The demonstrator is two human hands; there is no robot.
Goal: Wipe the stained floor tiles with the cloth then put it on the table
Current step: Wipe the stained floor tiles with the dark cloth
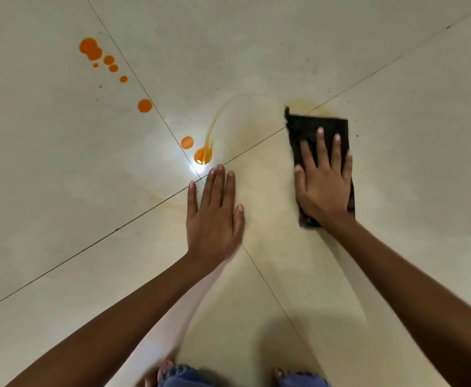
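Observation:
A dark folded cloth lies flat on the pale floor tiles. My right hand presses on it with straight, spread fingers. My left hand rests flat on the bare tile to the left, fingers straight. Orange drops trail from the far left down to a smeared drop just beyond my left fingertips. A faint yellowish smear arcs between the drops and the cloth.
Dark grout lines cross near my left hand. A bright light reflection glares on the tile by the smeared drop. My knees in blue denim show at the bottom edge. No table is in view.

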